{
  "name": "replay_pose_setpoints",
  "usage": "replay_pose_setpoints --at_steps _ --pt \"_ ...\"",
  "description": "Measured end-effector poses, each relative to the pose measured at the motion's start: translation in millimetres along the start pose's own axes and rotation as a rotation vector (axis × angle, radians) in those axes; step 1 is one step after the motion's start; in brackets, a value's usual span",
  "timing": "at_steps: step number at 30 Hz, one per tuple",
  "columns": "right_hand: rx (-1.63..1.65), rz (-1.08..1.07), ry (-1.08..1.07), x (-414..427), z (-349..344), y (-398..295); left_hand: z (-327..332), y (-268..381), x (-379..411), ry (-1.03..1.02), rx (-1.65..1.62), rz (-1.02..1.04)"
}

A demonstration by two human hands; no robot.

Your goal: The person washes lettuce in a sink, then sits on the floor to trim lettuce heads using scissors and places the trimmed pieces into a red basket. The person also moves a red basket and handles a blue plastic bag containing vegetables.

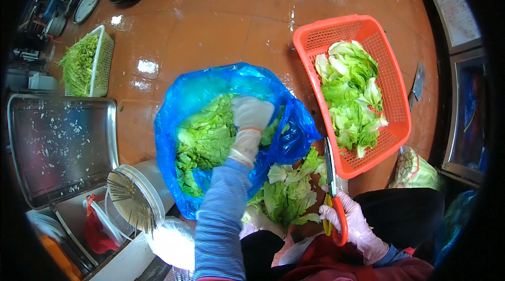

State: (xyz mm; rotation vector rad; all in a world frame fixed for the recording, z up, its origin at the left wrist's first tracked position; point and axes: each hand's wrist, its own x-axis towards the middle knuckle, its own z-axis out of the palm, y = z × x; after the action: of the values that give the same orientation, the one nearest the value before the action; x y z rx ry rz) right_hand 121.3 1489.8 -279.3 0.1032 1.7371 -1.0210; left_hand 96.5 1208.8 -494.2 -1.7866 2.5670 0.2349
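My left hand [252, 117], in a pale glove, reaches into a blue plastic bag [165, 123] of leafy green lettuce [207, 131]; its fingers are hidden, so its hold cannot be told. In my gloved right hand [351, 218] are scissors [340, 218] with red and yellow handles, blades pointing up beside an orange plastic basket [400, 111]. Lettuce leaves [351, 91] lie inside that basket. Below the bag, between it and my knees, more loose lettuce leaves [290, 194] are heaped.
A cleaver [418, 82] lies on the wet tiled floor right of the basket. At left are a white basket of greens [104, 60], a metal tray [63, 147] with white bits and a bucket [158, 190] holding thin skewers. A filled plastic bag [414, 170] sits at right.
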Motion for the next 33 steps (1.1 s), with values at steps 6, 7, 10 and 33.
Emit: replay_pose_setpoints --at_steps 6,7,10,33 --pt "0.059 -0.025 -0.057 -11 2 -2 77 10 -15 -0.025 0.226 -0.192" --pt "0.103 -0.043 -0.045 -11 0 -3 70 7 -13 -0.03 0.265 -0.109" --pt "0.118 -0.117 0.021 -11 -9 -2 -25 8 -17 -0.109 -0.172 0.084" --pt "-0.86 -0.162 0.094 42 16 100 -320 -151 -210 -1.019 -1.637 -0.168"
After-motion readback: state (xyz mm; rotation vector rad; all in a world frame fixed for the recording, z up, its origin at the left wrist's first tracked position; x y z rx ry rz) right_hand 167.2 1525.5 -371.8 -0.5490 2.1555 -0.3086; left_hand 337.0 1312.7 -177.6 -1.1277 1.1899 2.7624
